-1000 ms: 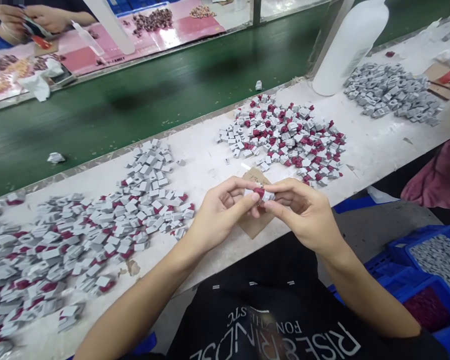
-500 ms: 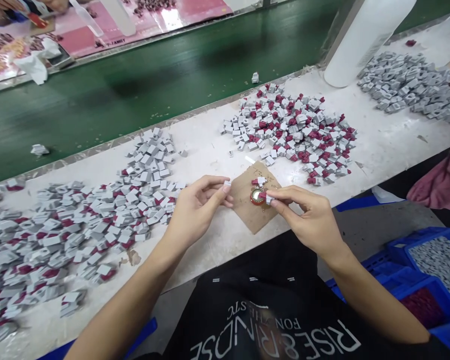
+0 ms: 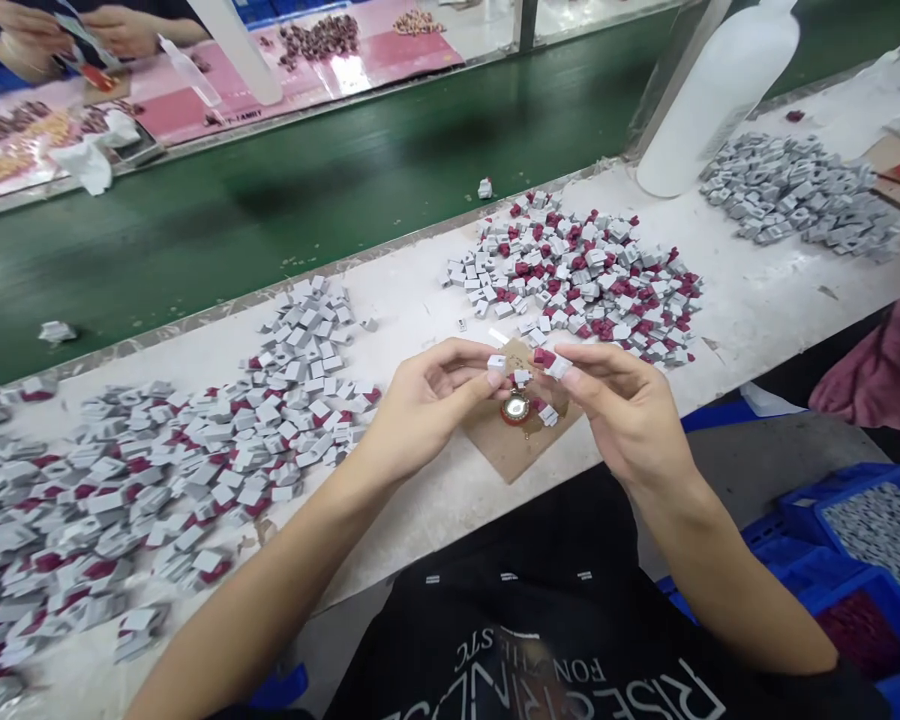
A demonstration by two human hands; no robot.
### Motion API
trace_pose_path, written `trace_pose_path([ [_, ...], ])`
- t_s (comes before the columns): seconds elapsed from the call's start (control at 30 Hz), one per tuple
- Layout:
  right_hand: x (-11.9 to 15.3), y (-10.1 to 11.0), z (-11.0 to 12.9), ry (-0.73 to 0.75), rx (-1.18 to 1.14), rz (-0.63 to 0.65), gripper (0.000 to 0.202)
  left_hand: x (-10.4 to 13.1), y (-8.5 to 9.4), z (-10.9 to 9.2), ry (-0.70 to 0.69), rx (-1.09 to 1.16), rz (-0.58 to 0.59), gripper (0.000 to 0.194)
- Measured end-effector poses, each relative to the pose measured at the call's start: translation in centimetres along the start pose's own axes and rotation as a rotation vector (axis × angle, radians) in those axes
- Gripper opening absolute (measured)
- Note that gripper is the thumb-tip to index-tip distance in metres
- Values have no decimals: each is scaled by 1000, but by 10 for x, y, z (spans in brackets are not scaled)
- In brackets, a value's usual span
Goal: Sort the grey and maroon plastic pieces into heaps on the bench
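Note:
My left hand [image 3: 436,402] pinches a small light-grey plastic block [image 3: 496,363] between thumb and fingertips. Close beside it, my right hand [image 3: 634,415] grips a maroon-and-grey plastic piece [image 3: 546,358], its maroon end toward the left. The two held parts are a small gap apart. Below them on the bench lies a brown square card [image 3: 511,462], partly covered by my hands. A small round dish [image 3: 516,407] with a shiny content and reddish rim rests on the card. Another maroon-and-grey piece [image 3: 548,414] lies right of the dish, and one more grey piece [image 3: 522,377] lies above it.
Grey-and-maroon pieces lie in a heap [image 3: 585,270] behind the card and in a large spread [image 3: 135,480] at left. A white bottle [image 3: 709,110] stands behind a grey heap [image 3: 802,190]. A green belt [image 3: 307,170] runs behind; another person's hands [image 3: 124,30] are beyond. Blue bins [image 3: 802,500] stand lower right.
Both hands have moved toward each other above the card. My right hand has risen away from the dish with its piece. A maroon-and-grey piece now shows right of the dish.

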State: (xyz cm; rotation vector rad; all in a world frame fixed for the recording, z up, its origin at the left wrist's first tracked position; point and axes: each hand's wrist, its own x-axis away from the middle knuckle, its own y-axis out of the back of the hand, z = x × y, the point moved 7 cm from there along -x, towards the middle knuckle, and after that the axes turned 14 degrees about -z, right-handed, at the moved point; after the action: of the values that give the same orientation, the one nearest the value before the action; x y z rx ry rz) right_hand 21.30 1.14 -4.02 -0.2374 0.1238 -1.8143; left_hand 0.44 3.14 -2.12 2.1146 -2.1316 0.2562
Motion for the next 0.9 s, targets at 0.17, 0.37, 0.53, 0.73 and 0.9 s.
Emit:
trace_pose_path([
  [0.17,-10,-17,1,-63,-110,55,29,-10,-9,-7,3,73,9,44],
  [0.37,-14,-18,-3,-72,-116,37,28,-11,-8,-7,-8,97,20,37],
  [0.53,-15,-19,-4,-39,-65,31,24,-12,-5,-5,-8,61,-2,41],
  [0.73,-18,-22,4,38,71,82,19,-12,-2,-9,-72,13,-19,41],
  [0.9,-27,-39,10,35,77,181,24,-15,10,-23,-179,-53,-52,32],
])
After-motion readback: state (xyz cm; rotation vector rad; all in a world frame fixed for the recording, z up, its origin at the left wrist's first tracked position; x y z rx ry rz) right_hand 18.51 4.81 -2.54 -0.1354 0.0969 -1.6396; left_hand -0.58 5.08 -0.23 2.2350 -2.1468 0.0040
